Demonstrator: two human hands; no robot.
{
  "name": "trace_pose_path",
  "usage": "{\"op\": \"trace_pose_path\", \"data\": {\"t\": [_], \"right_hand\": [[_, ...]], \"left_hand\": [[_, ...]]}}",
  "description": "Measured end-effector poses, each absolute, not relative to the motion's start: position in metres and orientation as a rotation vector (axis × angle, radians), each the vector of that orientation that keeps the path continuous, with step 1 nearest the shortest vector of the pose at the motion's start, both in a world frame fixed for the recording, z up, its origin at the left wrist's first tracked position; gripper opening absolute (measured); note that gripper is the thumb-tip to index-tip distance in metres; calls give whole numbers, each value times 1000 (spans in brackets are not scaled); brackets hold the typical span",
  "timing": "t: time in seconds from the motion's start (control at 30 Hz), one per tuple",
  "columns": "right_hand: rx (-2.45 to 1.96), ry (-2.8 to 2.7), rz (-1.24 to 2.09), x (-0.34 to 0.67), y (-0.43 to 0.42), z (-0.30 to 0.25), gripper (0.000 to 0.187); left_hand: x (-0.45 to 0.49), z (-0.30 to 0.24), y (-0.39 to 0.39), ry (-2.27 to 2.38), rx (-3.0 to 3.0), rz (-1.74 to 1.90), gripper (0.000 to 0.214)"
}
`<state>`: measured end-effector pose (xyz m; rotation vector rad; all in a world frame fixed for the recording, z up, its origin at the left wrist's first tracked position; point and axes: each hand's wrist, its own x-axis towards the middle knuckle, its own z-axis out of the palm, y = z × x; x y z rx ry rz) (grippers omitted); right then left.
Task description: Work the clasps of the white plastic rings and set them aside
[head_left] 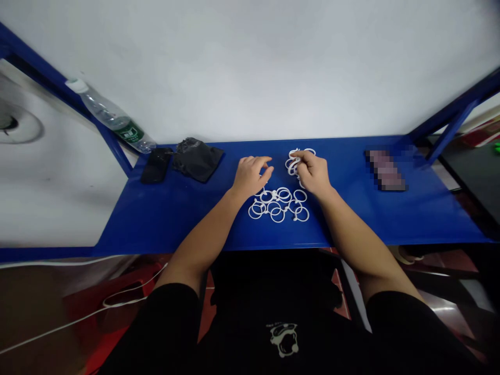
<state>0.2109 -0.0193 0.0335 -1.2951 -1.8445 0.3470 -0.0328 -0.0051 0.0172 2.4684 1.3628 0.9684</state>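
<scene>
Several thin white rings (277,212), each with a small knob on its rim, lie in a loose, overlapping cluster on the blue table (339,213). My left hand (252,176) hovers over the cluster's far left edge, thumb and fingers apart, with nothing seen between them. Beyond the cluster to the right, my right hand (313,172) is closed, its thumb and forefinger pinching a white ring (292,167). More white rings (310,151) lie around and behind that hand, partly covered by it. How many rings it holds I cannot tell.
Toward the back left are a black drawstring pouch (199,159), a dark phone (156,165) and a clear bottle (117,122) with a green label. A blurred-out flat object (386,171) rests on the right. Blue frame posts (449,122) and a white wall (258,67) bound the table.
</scene>
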Motion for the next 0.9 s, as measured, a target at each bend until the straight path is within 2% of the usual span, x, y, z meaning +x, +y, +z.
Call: {"op": "trace_pose_path", "data": {"t": [0.27, 0.47, 0.7, 0.9], "right_hand": [[-1524, -1730, 155, 238, 3, 28, 40], [-1422, -1912, 269, 219, -8, 32, 33], [-1239, -2165, 431, 198, -22, 34, 34], [-1132, -2208, 541, 195, -24, 36, 36]], "left_hand": [[-67, 3, 21, 1597, 2471, 773, 10], [-64, 0, 17, 1480, 2545, 517, 6], [-48, 13, 6, 1448, 2587, 573, 27], [-36, 17, -3, 1366, 2625, 671, 30]]}}
